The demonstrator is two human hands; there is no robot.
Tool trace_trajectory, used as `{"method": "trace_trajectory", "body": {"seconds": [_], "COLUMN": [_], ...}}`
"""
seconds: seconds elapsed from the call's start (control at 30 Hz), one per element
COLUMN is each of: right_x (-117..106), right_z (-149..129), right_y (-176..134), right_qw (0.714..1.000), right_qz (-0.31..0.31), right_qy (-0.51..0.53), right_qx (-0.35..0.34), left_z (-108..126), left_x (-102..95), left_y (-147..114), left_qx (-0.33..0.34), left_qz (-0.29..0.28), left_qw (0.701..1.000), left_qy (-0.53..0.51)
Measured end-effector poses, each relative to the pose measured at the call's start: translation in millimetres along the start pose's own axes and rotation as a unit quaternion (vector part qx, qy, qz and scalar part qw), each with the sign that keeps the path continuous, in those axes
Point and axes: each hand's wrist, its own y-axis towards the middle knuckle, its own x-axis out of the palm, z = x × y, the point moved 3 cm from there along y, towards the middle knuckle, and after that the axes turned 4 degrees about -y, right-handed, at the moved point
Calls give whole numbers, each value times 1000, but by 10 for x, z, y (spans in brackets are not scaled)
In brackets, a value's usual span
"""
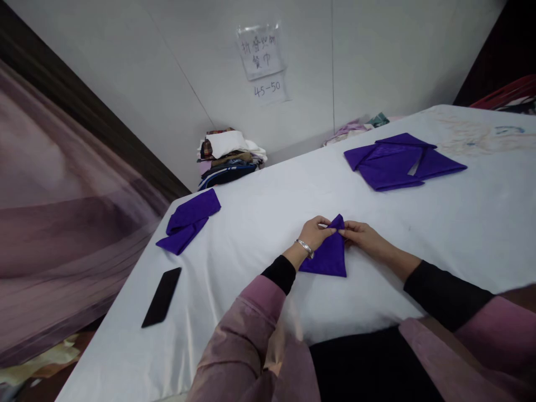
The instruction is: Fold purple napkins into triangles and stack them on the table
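Note:
A purple cloth napkin, folded to a pointed shape, lies on the white-covered table in front of me. My left hand, with a silver bracelet at the wrist, pinches it near its narrow upper end. From the other side my right hand grips the right edge close to the same tip, fingertips almost meeting the left ones. The napkin's wide lower edge rests on the cloth; its left part is partly covered by my left hand and wrist.
More folded purple napkins lie at the far right and at the left edge. A flat black rectangular object rests at the left of the table. Behind the table are a clothes pile and a wall with paper signs.

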Motion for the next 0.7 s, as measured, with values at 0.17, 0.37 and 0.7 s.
{"method": "trace_trajectory", "body": {"seconds": [0.17, 0.37, 0.7], "right_x": [-5, -38, -70], "right_z": [-15, -70, -55], "right_y": [-8, -1, 12], "right_qw": [999, 991, 996], "right_qz": [-20, -43, 6], "right_qy": [40, 126, 91], "right_qx": [10, 9, -1], "left_z": [-34, -13, 37], "left_x": [5, -30, 10], "left_y": [27, 56, -30], "left_qx": [-13, -5, 9], "left_qz": [6, -16, -74], "left_qw": [1000, 999, 994], "left_qy": [-14, -35, -85]}}
